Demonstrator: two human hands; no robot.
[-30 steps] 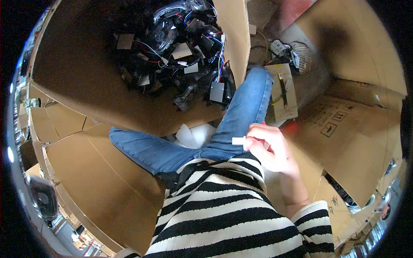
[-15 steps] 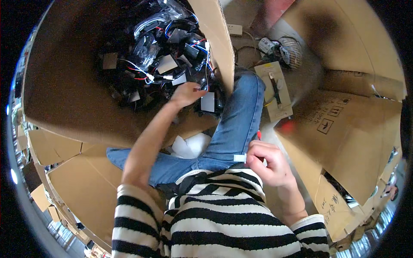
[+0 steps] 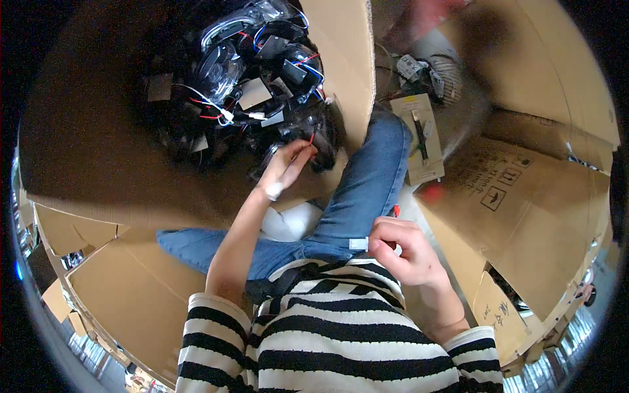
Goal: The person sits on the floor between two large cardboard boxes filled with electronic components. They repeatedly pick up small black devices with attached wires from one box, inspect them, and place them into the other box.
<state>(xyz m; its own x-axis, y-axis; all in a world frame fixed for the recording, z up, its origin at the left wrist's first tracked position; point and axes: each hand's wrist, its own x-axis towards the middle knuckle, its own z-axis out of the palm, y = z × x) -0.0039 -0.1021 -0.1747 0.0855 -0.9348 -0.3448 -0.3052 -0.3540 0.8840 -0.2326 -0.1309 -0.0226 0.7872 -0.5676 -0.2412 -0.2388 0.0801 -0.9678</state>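
Note:
My left hand (image 3: 291, 165) reaches into a large cardboard box (image 3: 118, 203). Its fingers are pinched at a dark wired bundle (image 3: 324, 134), where a short red wire (image 3: 311, 139) shows beside the fingertips. A small white piece (image 3: 274, 190) lies against that wrist; its kind is unclear. Around the bundle lie several wired units in clear plastic bags (image 3: 219, 75), with black cables, grey flat pieces (image 3: 254, 94) and a white connector (image 3: 227, 116). My right hand (image 3: 405, 252), closed over my lap, grips a small white tag (image 3: 358, 243) that sticks out left of the fingers.
A beige board (image 3: 417, 137) with a black strip on it lies right of my knee. Beyond it sits a white-striped bundle (image 3: 445, 78). An open cardboard box (image 3: 511, 196) stands at the right, and a cardboard flap (image 3: 124, 268) spreads at the lower left.
My left hand has moved a little down and toward me, fingers now at the dark bundle; the grey piece beside it no longer shows. My right hand has shifted slightly left with the white tag.

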